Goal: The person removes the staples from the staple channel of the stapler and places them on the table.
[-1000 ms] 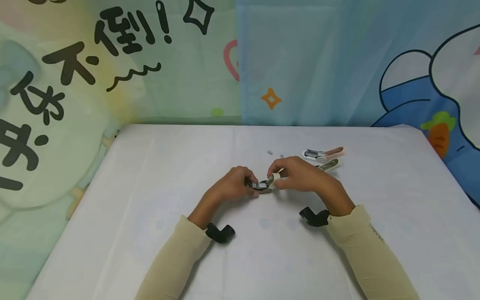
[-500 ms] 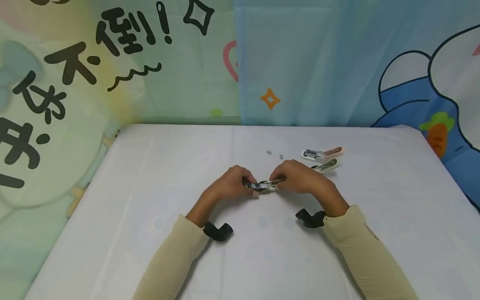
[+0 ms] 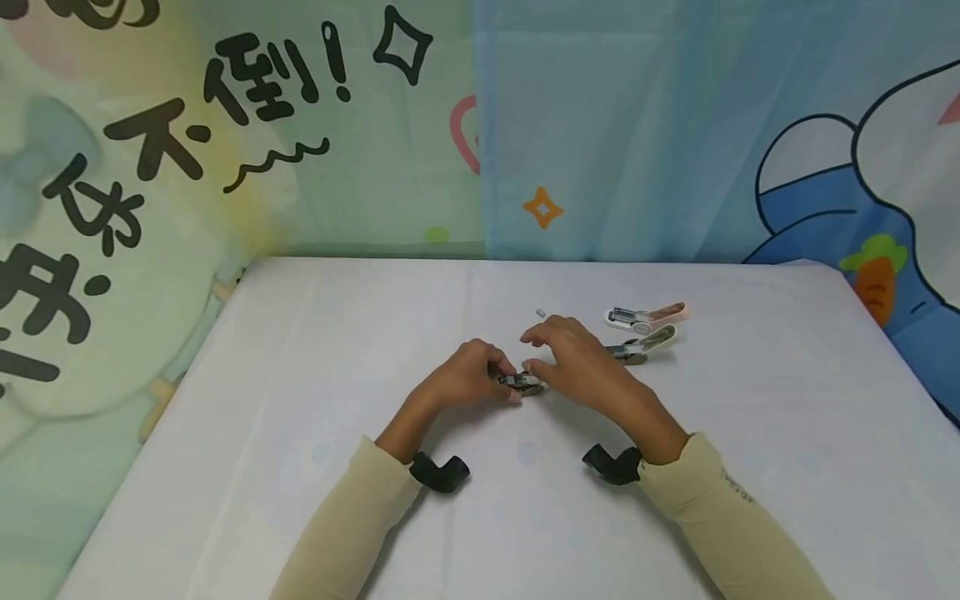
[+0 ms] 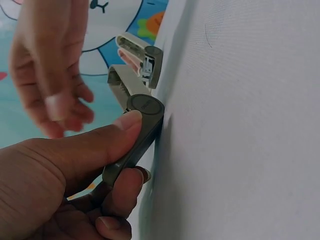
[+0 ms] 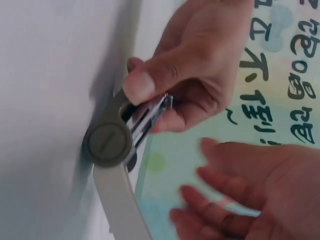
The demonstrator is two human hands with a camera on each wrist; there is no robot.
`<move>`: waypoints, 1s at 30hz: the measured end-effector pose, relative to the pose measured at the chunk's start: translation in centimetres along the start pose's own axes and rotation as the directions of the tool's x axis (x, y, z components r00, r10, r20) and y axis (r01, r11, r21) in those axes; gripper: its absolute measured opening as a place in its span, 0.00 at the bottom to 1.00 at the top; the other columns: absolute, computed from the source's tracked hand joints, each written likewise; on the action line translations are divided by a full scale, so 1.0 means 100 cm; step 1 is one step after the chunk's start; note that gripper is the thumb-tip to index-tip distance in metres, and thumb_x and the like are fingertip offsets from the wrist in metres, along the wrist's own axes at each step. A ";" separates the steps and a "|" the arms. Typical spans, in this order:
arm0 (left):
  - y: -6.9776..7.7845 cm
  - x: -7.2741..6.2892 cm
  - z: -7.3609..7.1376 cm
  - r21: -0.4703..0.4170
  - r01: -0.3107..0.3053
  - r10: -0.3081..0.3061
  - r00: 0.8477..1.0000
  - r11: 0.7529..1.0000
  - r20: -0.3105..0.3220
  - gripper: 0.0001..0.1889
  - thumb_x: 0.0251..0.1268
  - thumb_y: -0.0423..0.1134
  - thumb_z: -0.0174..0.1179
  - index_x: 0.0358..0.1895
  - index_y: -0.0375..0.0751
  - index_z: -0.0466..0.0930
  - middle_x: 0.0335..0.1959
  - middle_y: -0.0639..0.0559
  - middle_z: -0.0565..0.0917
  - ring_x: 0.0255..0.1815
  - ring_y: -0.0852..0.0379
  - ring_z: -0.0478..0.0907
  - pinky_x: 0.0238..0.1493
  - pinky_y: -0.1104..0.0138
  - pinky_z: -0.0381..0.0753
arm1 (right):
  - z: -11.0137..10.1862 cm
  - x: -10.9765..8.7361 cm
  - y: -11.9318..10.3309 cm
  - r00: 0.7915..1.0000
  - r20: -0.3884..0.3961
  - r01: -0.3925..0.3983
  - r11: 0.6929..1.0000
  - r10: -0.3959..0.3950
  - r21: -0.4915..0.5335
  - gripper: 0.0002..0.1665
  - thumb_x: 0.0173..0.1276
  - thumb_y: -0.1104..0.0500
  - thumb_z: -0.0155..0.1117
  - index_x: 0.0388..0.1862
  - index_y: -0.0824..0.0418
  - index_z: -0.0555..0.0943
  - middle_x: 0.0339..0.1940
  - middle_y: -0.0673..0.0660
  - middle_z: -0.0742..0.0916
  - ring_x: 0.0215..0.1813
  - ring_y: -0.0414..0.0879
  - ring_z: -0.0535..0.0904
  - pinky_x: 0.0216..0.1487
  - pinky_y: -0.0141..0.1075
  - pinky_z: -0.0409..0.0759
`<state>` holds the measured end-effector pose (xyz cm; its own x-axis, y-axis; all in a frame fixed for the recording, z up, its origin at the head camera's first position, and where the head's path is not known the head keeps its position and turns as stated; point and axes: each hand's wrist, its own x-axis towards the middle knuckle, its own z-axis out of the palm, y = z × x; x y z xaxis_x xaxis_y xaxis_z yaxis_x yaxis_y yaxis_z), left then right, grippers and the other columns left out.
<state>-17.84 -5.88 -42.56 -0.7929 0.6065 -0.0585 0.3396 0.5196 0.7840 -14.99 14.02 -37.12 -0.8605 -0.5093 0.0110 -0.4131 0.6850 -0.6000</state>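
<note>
In the head view my left hand grips a small stapler low over the white table. The left wrist view shows the thumb pressed on the dark side of the stapler and fingers curled beneath. Its pale cover is swung up away from the dark base, and the metal magazine shows in the right wrist view, beside the round hinge. My right hand hovers just right of it with fingers spread and loosely bent, holding nothing. It appears apart from the stapler in the right wrist view.
Two more staplers lie opened at the back right: one with a pinkish cover, one with a pale green cover. A tiny grey staple strip lies behind the hands. A printed cloth hangs along the table's far edge.
My right hand has let go of the stapler's cover and its fingers have spread. The left hand keeps its grip. One grey strip near the right hand is now hidden.
</note>
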 end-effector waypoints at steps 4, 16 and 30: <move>-0.001 -0.001 0.001 -0.012 0.008 -0.008 1.000 1.000 0.002 0.10 0.50 0.33 0.75 0.35 0.35 0.85 0.29 0.54 0.82 0.31 0.60 0.74 0.33 0.70 0.73 | 0.007 0.001 -0.002 0.999 0.049 -0.001 0.995 -0.004 0.097 0.10 0.67 0.65 0.64 0.47 0.65 0.82 0.39 0.54 0.83 0.39 0.46 0.78 0.38 0.40 0.77; 0.002 -0.002 -0.001 -0.007 0.003 -0.003 1.000 1.000 0.004 0.09 0.51 0.30 0.73 0.36 0.35 0.86 0.31 0.54 0.84 0.34 0.59 0.76 0.36 0.69 0.75 | 0.020 0.006 0.004 0.990 0.122 -0.073 0.996 0.067 0.045 0.02 0.65 0.66 0.66 0.35 0.62 0.85 0.34 0.52 0.81 0.35 0.44 0.74 0.36 0.37 0.73; 0.001 0.000 -0.001 0.008 0.013 -0.013 1.000 1.000 0.010 0.09 0.51 0.33 0.74 0.35 0.35 0.86 0.31 0.54 0.83 0.33 0.59 0.76 0.35 0.69 0.75 | 0.023 0.009 0.011 0.999 0.040 0.034 0.998 -0.036 0.058 0.06 0.62 0.66 0.69 0.28 0.58 0.83 0.33 0.49 0.80 0.32 0.43 0.73 0.33 0.37 0.72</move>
<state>-17.84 -5.84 -42.44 -0.7922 0.6057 -0.0749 0.3335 0.5324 0.7780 -15.58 13.14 -39.59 -0.8322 -0.5546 0.0005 -0.4240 0.6357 -0.6450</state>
